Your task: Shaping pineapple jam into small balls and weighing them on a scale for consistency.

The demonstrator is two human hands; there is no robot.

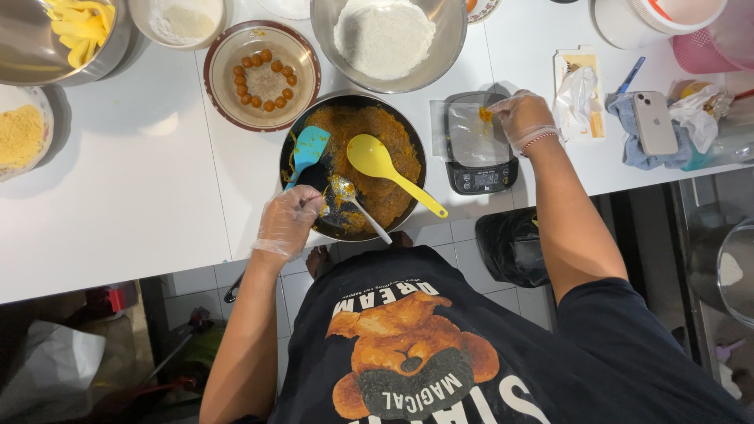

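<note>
Landmark: dark pan [292, 161] of orange filling.

- Left hand [287, 221], gloved, at the pan's near rim; closed around a metal spoon [351, 198], its long axis slanting across the filling.
- Right hand [522, 116], gloved, right of the pan over the kitchen scale [479, 145]; fingertips pinched on a small orange lump [486, 115].
- Yellow spoon [385, 169] and blue spatula [309, 149] rest in the pan.

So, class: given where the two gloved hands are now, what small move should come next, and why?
Probably let the right hand release its orange pinch onto the scale: it already hovers over the plastic-covered platform, while the left hand holds a metal spoon in the pan of filling.
</note>
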